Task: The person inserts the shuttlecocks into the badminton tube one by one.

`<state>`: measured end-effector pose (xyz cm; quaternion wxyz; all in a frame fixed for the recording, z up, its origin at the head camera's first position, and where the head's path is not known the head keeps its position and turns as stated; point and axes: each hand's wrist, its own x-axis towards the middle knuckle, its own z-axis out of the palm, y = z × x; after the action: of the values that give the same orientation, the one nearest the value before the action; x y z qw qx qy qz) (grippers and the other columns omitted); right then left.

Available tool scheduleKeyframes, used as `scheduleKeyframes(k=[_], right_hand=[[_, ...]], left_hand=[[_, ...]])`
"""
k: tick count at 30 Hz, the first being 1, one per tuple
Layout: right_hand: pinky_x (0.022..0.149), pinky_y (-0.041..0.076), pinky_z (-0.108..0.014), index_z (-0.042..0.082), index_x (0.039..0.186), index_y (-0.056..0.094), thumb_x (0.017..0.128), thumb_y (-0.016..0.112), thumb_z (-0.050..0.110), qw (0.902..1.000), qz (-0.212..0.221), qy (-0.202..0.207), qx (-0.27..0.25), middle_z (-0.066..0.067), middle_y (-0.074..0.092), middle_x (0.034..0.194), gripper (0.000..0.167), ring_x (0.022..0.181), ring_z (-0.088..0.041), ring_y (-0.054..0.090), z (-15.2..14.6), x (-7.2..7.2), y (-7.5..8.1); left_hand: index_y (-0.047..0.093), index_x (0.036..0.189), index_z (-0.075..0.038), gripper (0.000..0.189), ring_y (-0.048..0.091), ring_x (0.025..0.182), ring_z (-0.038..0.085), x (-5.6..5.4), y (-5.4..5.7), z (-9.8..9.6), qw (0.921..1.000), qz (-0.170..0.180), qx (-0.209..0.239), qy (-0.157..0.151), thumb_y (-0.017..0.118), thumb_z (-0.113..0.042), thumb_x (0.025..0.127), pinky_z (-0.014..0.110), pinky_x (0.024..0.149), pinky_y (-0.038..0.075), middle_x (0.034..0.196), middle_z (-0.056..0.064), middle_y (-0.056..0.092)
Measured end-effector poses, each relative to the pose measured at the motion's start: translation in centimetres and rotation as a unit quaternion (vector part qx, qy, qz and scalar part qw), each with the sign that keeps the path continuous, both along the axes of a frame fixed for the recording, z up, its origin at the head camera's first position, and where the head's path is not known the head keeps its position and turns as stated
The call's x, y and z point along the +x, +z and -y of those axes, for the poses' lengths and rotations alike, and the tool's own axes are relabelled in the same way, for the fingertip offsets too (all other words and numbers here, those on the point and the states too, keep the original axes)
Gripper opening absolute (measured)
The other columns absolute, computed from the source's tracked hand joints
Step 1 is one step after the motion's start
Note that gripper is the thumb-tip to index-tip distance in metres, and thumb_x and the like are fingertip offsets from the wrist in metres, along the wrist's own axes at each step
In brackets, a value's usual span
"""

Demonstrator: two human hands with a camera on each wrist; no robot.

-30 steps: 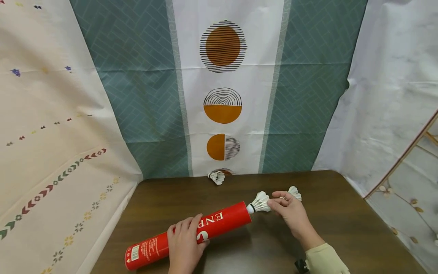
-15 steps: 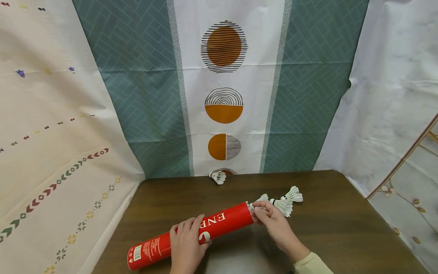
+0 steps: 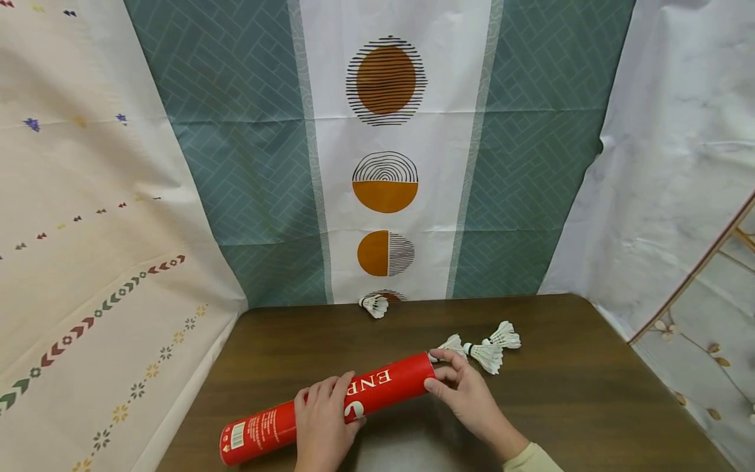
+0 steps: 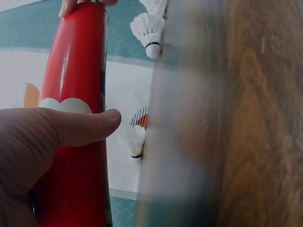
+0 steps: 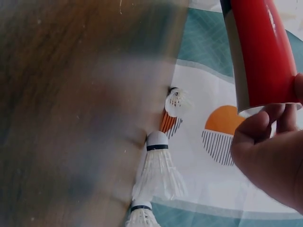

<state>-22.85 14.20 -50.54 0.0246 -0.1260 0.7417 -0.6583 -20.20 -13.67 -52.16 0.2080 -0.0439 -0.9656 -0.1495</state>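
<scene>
A red shuttlecock tube (image 3: 389, 385) lies slanted over the table, its mouth toward the right. My left hand (image 3: 324, 419) grips it round the middle; in the left wrist view the thumb (image 4: 85, 126) crosses the red wall. My right hand (image 3: 466, 400) is at the mouth with bent fingers, holding the rim: thumb on the outside wall, other fingertips at the opening. The inside of the tube is hidden. Close behind the mouth sits a white feather shuttlecock (image 3: 453, 345), partly covered by the right hand.
Two more shuttlecocks lie together to the right, one nearer (image 3: 486, 357) and one farther (image 3: 504, 335). Another shuttlecock (image 3: 374, 305) lies at the back edge of the brown wooden table (image 3: 295, 341). Patterned cloth (image 3: 383, 196) hangs behind.
My right hand has moved left from the loose shuttlecocks to the tube's mouth. The shuttlecock that stuck out of the mouth has gone inside. The left hand keeps its grip.
</scene>
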Motion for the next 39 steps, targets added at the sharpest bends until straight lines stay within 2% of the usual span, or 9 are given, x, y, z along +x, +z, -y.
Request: scheduleKeyframes(k=[4,9,17,30,32,35,39], right_hand=[[0.094,0.059,-0.019,-0.002,0.162,0.031,0.103,0.071,0.012,0.9977,0.005,0.066,-0.016,-0.032,0.071,0.130,0.073,0.108,-0.007,0.075,0.0,0.0,-0.2],[0.099,0.057,-0.019,-0.002,0.167,0.020,0.106,0.065,0.011,0.9934,0.005,0.110,-0.034,-0.038,0.064,0.138,0.077,0.113,-0.006,0.074,0.0,-0.1,-0.4],[0.101,0.056,-0.019,-0.003,0.168,0.014,0.108,0.061,0.008,0.9895,0.003,0.137,-0.047,-0.041,0.062,0.139,0.077,0.116,-0.006,0.074,0.0,-0.1,-0.5],[0.102,0.055,-0.019,-0.002,0.168,0.013,0.109,0.060,0.010,0.9886,0.019,0.139,-0.053,-0.039,0.061,0.142,0.077,0.118,-0.007,0.073,0.0,0.2,-0.6],[0.101,0.056,-0.019,-0.002,0.168,0.014,0.108,0.062,0.012,0.9894,0.021,0.138,-0.040,-0.036,0.064,0.140,0.077,0.117,-0.008,0.074,-0.2,0.1,-0.5],[0.096,0.058,-0.022,-0.002,0.166,0.023,0.107,0.066,0.017,0.9914,0.016,0.128,0.019,-0.029,0.073,0.131,0.075,0.111,-0.012,0.076,-1.1,-0.5,0.4],[0.098,0.060,-0.039,0.000,0.160,0.040,0.106,0.068,0.025,0.9899,0.008,0.083,0.115,-0.019,0.079,0.118,0.066,0.108,-0.024,0.076,-3.4,-3.3,2.9]], left_hand=[[0.067,0.137,-0.024,0.092,0.066,0.114,0.032,0.0,-0.1,0.2,1.0000,-0.001,-0.002,-0.004,0.107,-0.035,0.056,0.061,0.102,0.045,0.121,0.006,0.074],[0.067,0.136,-0.024,0.091,0.066,0.114,0.032,0.1,-0.1,0.3,1.0000,0.005,-0.003,-0.008,0.107,-0.035,0.056,0.063,0.103,0.045,0.121,0.006,0.074],[0.067,0.136,-0.024,0.091,0.066,0.113,0.033,0.2,-0.1,0.2,0.9999,0.012,-0.005,-0.008,0.108,-0.035,0.055,0.063,0.103,0.046,0.121,0.007,0.074],[0.067,0.135,-0.024,0.091,0.066,0.113,0.033,0.2,-0.4,0.2,0.9998,0.018,-0.005,-0.008,0.108,-0.034,0.055,0.064,0.103,0.046,0.121,0.007,0.075],[0.067,0.135,-0.024,0.091,0.066,0.114,0.033,0.2,-0.4,0.2,0.9997,0.021,-0.007,-0.007,0.108,-0.034,0.055,0.064,0.103,0.046,0.122,0.007,0.074],[0.068,0.135,-0.025,0.089,0.065,0.115,0.032,0.3,-0.4,0.1,0.9995,0.028,-0.014,-0.008,0.108,-0.033,0.055,0.064,0.104,0.046,0.122,0.006,0.074],[0.068,0.133,-0.025,0.087,0.065,0.115,0.030,0.3,-0.5,0.2,0.9988,0.040,-0.025,-0.015,0.107,-0.031,0.056,0.065,0.103,0.047,0.123,0.005,0.074]])
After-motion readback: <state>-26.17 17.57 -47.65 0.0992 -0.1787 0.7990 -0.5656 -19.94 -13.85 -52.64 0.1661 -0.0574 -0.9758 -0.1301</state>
